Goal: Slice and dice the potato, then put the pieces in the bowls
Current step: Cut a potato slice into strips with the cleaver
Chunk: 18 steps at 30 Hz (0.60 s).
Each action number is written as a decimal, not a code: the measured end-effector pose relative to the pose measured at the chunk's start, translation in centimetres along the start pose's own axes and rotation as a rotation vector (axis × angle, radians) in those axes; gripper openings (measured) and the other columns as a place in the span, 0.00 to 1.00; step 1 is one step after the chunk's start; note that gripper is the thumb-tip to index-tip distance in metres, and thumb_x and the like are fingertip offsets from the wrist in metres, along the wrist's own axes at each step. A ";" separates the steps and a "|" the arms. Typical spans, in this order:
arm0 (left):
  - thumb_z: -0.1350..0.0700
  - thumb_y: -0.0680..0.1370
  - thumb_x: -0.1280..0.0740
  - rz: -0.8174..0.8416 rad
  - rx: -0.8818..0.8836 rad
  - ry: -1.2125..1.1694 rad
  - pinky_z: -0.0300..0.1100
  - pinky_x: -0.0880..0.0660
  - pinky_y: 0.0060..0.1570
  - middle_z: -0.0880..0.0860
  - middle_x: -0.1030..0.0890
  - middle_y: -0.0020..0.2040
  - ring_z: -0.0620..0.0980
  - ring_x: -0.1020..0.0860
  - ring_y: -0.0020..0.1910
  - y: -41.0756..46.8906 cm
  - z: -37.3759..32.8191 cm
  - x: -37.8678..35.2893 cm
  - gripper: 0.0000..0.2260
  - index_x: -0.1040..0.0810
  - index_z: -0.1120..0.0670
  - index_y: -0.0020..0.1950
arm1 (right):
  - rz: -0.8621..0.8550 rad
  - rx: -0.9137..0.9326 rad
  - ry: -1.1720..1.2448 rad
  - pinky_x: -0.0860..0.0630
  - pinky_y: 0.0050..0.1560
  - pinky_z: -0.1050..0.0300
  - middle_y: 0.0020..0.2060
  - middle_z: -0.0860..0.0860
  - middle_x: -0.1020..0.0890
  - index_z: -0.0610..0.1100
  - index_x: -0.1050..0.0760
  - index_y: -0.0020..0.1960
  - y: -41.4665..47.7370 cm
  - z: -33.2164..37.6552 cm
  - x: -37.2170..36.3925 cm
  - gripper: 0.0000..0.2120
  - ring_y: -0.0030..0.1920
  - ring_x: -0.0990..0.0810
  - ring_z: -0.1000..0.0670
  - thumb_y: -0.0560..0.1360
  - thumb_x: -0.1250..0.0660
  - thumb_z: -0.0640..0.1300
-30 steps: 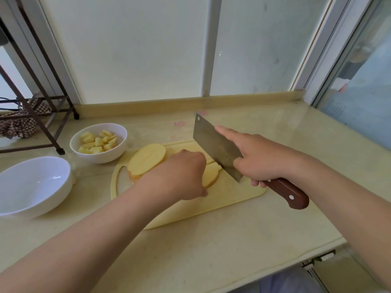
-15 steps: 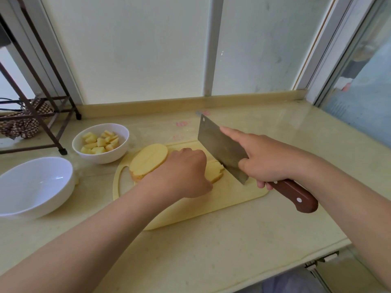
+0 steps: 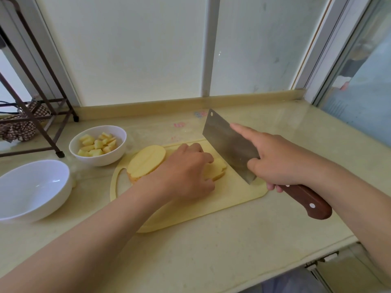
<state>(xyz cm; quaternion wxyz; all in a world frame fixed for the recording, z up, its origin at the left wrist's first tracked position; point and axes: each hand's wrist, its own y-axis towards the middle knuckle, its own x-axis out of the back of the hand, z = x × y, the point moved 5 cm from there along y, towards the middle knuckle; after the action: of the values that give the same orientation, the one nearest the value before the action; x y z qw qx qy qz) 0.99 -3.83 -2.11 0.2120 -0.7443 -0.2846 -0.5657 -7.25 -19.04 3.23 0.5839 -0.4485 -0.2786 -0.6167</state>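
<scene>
Now, cutting board [image 3: 232,195]: we are cutting on it.
Cleaver [image 3: 228,144]: we are holding its edge just right of the slices [image 3: 215,171].
Right hand [image 3: 281,159]: we are gripping the handle, forefinger lying along the blade.
Left hand [image 3: 184,172]: we are pressing curled fingers onto the slices.
Slices: we are judging their long axis crosses the blade, so the next cut lies leftward.

a dark metal rack [image 3: 59,153] with checked cloth [image 3: 19,127] by it.
</scene>
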 end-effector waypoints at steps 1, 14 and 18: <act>0.44 0.75 0.34 -0.017 -0.046 0.010 0.48 0.30 0.61 0.49 0.28 0.61 0.51 0.31 0.58 0.0 -0.1 -0.1 0.23 0.27 0.48 0.69 | 0.004 0.009 -0.008 0.17 0.30 0.53 0.39 0.56 0.29 0.72 0.55 0.81 -0.1 0.2 0.0 0.43 0.23 0.19 0.52 0.80 0.43 0.36; 0.49 0.77 0.41 -0.192 -0.383 0.040 0.48 0.26 0.46 0.53 0.25 0.49 0.51 0.28 0.45 -0.2 -0.7 -0.9 0.15 0.21 0.57 0.53 | 0.079 0.088 -0.108 0.17 0.29 0.53 0.38 0.56 0.25 0.75 0.54 0.79 0.2 1.3 -0.5 0.43 0.27 0.17 0.50 0.79 0.43 0.37; 0.49 0.77 0.41 -0.166 -0.384 0.039 0.50 0.25 0.49 0.54 0.24 0.52 0.53 0.26 0.47 -0.1 -0.6 -1.3 0.17 0.20 0.57 0.58 | 0.111 0.101 -0.161 0.16 0.31 0.52 0.35 0.52 0.20 0.75 0.55 0.79 -0.1 1.2 -0.3 0.43 0.28 0.16 0.49 0.79 0.44 0.37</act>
<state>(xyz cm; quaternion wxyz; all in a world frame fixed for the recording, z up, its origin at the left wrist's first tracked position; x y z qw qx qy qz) 0.22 -4.39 -3.15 0.0242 -0.7340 -0.2278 -0.6393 -7.15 -17.87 3.50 0.6146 -0.4814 -0.3303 -0.5304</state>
